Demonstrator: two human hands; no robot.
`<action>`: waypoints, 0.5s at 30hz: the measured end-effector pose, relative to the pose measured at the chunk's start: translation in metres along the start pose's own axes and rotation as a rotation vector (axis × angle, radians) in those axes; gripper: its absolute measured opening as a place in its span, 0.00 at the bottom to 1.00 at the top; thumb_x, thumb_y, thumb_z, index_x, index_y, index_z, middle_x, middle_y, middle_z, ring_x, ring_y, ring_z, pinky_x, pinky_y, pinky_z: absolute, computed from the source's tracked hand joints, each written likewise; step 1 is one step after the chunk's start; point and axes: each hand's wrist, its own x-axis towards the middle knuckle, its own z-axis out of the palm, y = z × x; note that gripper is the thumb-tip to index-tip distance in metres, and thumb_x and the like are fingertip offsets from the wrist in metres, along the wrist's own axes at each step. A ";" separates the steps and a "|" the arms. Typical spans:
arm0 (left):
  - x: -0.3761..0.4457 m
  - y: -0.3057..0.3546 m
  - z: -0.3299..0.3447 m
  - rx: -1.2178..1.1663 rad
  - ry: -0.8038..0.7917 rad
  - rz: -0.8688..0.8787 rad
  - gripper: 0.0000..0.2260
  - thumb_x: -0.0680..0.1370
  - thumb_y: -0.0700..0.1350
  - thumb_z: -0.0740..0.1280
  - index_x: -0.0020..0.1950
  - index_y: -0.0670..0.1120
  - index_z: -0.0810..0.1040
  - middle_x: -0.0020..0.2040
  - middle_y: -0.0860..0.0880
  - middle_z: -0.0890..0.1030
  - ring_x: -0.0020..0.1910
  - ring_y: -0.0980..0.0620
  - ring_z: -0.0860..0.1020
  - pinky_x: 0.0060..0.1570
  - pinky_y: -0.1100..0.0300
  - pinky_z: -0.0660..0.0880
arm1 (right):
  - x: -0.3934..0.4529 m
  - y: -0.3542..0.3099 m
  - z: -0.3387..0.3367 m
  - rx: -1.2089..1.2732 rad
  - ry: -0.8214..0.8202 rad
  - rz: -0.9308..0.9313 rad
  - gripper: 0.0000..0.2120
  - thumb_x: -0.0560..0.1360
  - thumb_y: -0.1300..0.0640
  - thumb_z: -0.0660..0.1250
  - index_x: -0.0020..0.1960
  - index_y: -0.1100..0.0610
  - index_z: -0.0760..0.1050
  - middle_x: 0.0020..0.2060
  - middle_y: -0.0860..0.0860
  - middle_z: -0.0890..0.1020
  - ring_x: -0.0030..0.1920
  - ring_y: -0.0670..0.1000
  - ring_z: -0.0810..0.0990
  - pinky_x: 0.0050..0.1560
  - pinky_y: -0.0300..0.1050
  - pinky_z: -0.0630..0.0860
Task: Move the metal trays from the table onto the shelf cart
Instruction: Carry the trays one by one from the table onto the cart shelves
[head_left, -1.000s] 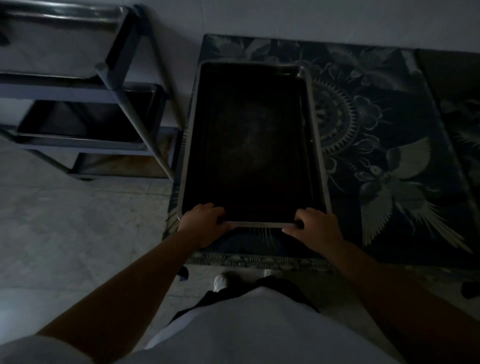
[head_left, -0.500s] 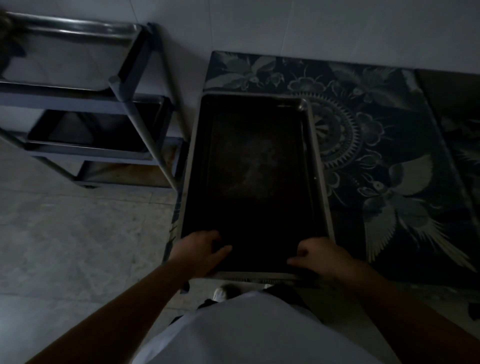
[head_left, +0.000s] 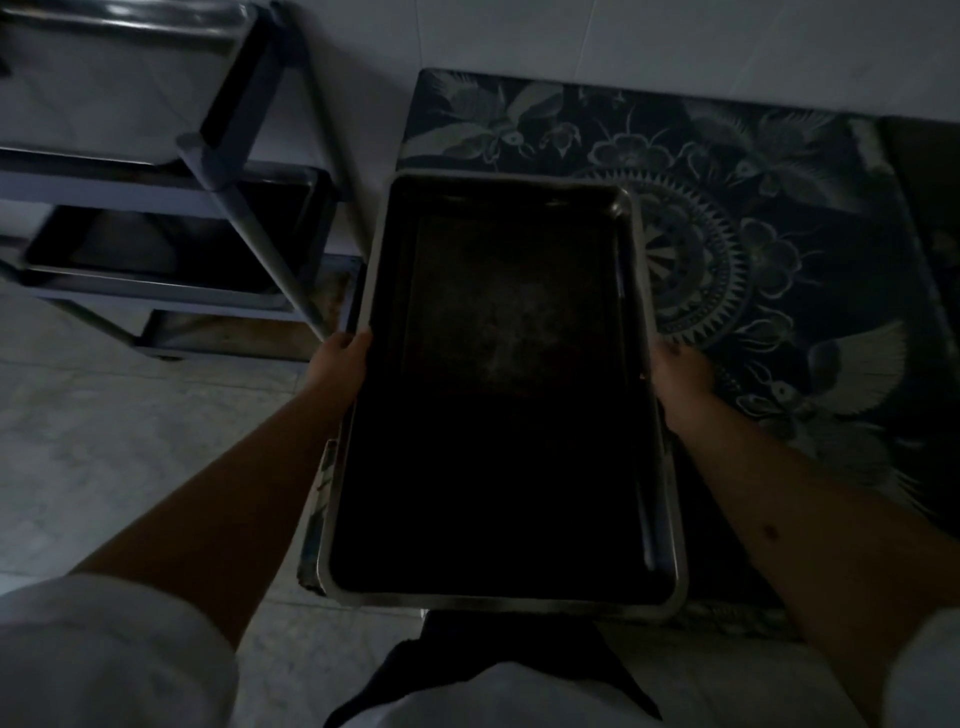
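Observation:
A dark rectangular metal tray (head_left: 498, 395) with a bright rim fills the middle of the view, its near end hanging past the table's front edge. My left hand (head_left: 337, 364) grips its left long rim about halfway along. My right hand (head_left: 675, 374) grips the right long rim opposite. The table (head_left: 779, 234) under it wears a dark cloth with birds and a mandala. The shelf cart (head_left: 223, 171) stands at the upper left, with a pale tray (head_left: 104, 83) on its top level and a dark tray (head_left: 171, 249) on the level below.
A tiled floor (head_left: 104, 441) lies between me and the cart. A white wall (head_left: 623, 41) runs behind the table and cart. The cart's lowest shelf (head_left: 234, 327) sits near the floor. The scene is dim.
The tray has slid toward me, over the table's front edge. Both hands have moved from its near short rim to its long side rims.

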 end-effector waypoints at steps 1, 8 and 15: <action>-0.002 -0.002 -0.001 -0.043 -0.009 -0.016 0.22 0.80 0.59 0.61 0.62 0.42 0.78 0.57 0.38 0.81 0.56 0.39 0.80 0.60 0.42 0.76 | 0.001 0.003 -0.001 0.000 -0.010 0.014 0.24 0.77 0.41 0.57 0.58 0.59 0.77 0.50 0.55 0.79 0.48 0.58 0.77 0.54 0.50 0.76; -0.044 -0.023 -0.015 -0.249 -0.089 -0.080 0.15 0.82 0.50 0.62 0.56 0.41 0.81 0.45 0.41 0.83 0.44 0.44 0.81 0.46 0.51 0.77 | -0.028 0.026 -0.025 0.084 -0.076 0.068 0.20 0.74 0.40 0.64 0.41 0.57 0.79 0.47 0.61 0.82 0.47 0.62 0.81 0.52 0.54 0.78; -0.074 -0.045 -0.033 -0.214 -0.159 -0.078 0.11 0.81 0.50 0.63 0.51 0.46 0.82 0.42 0.42 0.85 0.34 0.50 0.84 0.28 0.59 0.78 | -0.060 0.036 -0.034 0.072 -0.069 -0.004 0.19 0.76 0.43 0.64 0.48 0.59 0.81 0.46 0.59 0.82 0.47 0.59 0.80 0.47 0.47 0.74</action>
